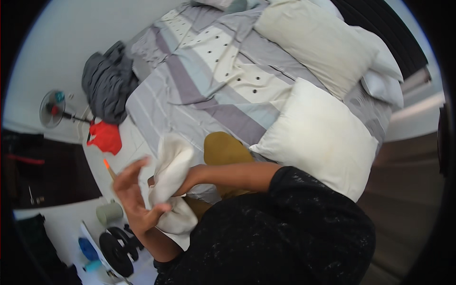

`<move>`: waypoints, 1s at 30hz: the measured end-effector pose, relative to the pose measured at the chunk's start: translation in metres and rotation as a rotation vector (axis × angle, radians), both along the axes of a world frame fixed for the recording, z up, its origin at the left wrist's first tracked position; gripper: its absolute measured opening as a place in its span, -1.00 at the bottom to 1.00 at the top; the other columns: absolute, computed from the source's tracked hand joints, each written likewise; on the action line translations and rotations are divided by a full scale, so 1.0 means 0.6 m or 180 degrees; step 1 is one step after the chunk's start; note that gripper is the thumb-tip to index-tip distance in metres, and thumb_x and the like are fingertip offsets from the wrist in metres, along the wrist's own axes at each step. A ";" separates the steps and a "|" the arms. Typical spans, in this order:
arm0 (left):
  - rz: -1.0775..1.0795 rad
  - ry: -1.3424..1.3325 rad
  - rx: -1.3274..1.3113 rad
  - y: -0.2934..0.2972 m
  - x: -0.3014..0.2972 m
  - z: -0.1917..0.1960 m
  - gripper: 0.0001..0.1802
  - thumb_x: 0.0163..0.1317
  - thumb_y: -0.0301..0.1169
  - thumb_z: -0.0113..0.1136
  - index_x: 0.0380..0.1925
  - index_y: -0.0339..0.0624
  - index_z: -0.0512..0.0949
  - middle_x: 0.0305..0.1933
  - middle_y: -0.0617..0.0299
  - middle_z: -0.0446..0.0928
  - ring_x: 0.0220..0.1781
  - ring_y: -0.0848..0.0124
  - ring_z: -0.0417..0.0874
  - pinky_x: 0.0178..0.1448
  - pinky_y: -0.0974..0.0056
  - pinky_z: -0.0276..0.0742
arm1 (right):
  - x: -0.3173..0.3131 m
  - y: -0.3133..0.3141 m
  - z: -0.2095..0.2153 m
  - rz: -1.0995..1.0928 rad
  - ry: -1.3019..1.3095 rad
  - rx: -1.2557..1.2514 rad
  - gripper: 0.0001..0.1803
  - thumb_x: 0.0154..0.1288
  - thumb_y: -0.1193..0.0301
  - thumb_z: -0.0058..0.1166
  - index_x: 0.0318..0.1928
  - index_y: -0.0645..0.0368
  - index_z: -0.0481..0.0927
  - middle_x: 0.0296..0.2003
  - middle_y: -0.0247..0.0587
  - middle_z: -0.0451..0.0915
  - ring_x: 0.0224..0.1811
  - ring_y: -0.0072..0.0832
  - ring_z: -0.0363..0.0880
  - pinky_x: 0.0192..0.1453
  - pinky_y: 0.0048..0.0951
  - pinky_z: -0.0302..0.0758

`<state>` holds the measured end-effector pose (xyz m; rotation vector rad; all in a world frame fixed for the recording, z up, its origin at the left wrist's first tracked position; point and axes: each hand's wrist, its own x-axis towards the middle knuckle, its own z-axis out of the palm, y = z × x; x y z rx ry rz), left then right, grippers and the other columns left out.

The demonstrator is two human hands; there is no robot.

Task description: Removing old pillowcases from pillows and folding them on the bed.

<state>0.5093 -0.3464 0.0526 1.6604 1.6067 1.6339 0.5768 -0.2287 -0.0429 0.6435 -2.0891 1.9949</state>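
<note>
The cloth (172, 166) hangs left of the pillow (323, 137), long axis running away from me. My right hand (189, 180), nearer the pillow, is mostly hidden, grip untellable; my left hand (136, 204), farther out, spreads wide.

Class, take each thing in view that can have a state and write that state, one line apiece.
White cloth: bunched up
Left hand: open, fingers curved
Right hand: mostly hidden by the cloth, grip unclear
Patterned bedding: wrinkled
Nearest pillow: lying flat
Dark grey cloth: heaped, creased
Fan: running or not, unclear
</note>
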 end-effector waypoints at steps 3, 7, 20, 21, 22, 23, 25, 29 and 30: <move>0.0037 0.0272 -0.0759 0.032 -0.031 -0.015 0.50 -0.61 0.32 0.43 0.32 -0.26 -0.08 0.31 -0.05 0.13 0.37 0.10 0.12 0.38 0.01 -0.05 | 0.094 0.062 0.002 -0.1679 0.0334 -0.0431 -0.51 0.13 0.42 0.08 0.11 0.16 0.37 -0.01 -0.15 0.46 0.03 -0.34 0.41 0.19 -0.32 0.30; -0.1488 -0.1083 -0.2850 0.036 0.005 -0.114 -0.42 0.00 -0.39 0.34 0.04 -0.34 0.39 -0.05 0.13 0.53 -0.02 0.36 0.51 0.12 0.28 0.37 | 0.304 0.264 0.001 -0.2724 -0.1362 -0.1402 -0.29 0.09 0.34 0.28 0.21 0.19 0.23 0.16 -0.11 0.30 0.12 -0.40 0.40 0.03 -0.36 0.48; -0.0825 -0.1116 -0.2954 0.010 0.020 -0.209 -0.62 0.23 -0.31 0.12 -0.06 -0.39 0.46 -0.23 0.19 0.57 -0.19 0.45 0.54 -0.05 0.34 0.43 | 0.732 0.225 -0.208 -0.7174 -0.5641 0.1560 -0.10 0.08 -0.39 -0.27 0.07 0.16 0.48 0.00 -0.05 0.51 0.12 -0.16 0.40 0.20 0.19 0.08; -0.0771 -0.0983 -0.2881 0.008 0.020 -0.213 -0.63 0.23 -0.30 0.11 -0.06 -0.35 0.47 -0.25 0.17 0.58 -0.21 0.43 0.56 -0.06 0.33 0.44 | 0.740 0.242 -0.197 -0.7408 -0.5209 0.1460 -0.05 0.04 -0.42 -0.23 0.09 0.18 0.48 0.03 0.00 0.50 0.15 -0.13 0.41 0.23 0.15 0.07; -0.0670 -0.1036 -0.2894 0.004 0.019 -0.217 -0.63 0.23 -0.30 0.11 -0.06 -0.35 0.47 -0.25 0.17 0.58 -0.21 0.43 0.56 -0.06 0.33 0.44 | 0.745 0.259 -0.180 -0.7665 -0.4820 0.1305 -0.02 -0.03 -0.43 -0.15 0.06 0.21 0.49 0.03 0.03 0.50 0.14 -0.08 0.41 0.25 0.04 0.14; -0.0718 -0.0983 -0.2849 0.000 0.019 -0.220 -0.64 0.23 -0.29 0.11 -0.06 -0.33 0.48 -0.25 0.16 0.59 -0.22 0.43 0.56 -0.07 0.32 0.44 | 0.744 0.274 -0.161 -0.7813 -0.4521 0.1343 -0.02 -0.07 -0.43 -0.08 0.03 0.25 0.51 0.00 0.07 0.51 0.10 -0.06 0.44 0.20 -0.10 0.25; -0.0726 -0.0865 -0.2927 -0.011 0.022 -0.227 -0.63 0.24 -0.25 0.09 -0.06 -0.26 0.49 -0.25 0.09 0.60 -0.22 0.36 0.59 -0.07 0.28 0.45 | 0.718 0.297 -0.120 -0.7803 -0.3978 0.1348 0.00 -0.09 -0.41 -0.04 0.01 0.31 0.51 -0.04 0.13 0.52 0.06 -0.01 0.46 0.15 -0.13 0.32; -0.0757 -0.0354 -0.2990 -0.029 0.040 -0.234 -0.58 0.21 -0.15 0.07 -0.07 -0.25 0.49 -0.23 -0.07 0.58 -0.18 0.06 0.59 -0.03 0.19 0.44 | 0.593 0.343 -0.042 -0.7795 -0.2769 0.1771 -0.02 -0.08 -0.36 0.05 -0.03 0.41 0.51 -0.10 0.20 0.55 0.00 -0.02 0.50 0.10 -0.18 0.36; -0.0774 -0.0233 -0.3071 -0.032 0.046 -0.235 -0.57 0.21 -0.14 0.06 -0.07 -0.24 0.49 -0.23 -0.08 0.58 -0.17 0.04 0.59 -0.03 0.18 0.44 | 0.555 0.354 -0.021 -0.7755 -0.2206 0.1807 -0.03 -0.07 -0.33 0.08 -0.05 0.44 0.51 -0.11 0.21 0.55 -0.01 -0.04 0.52 0.09 -0.21 0.37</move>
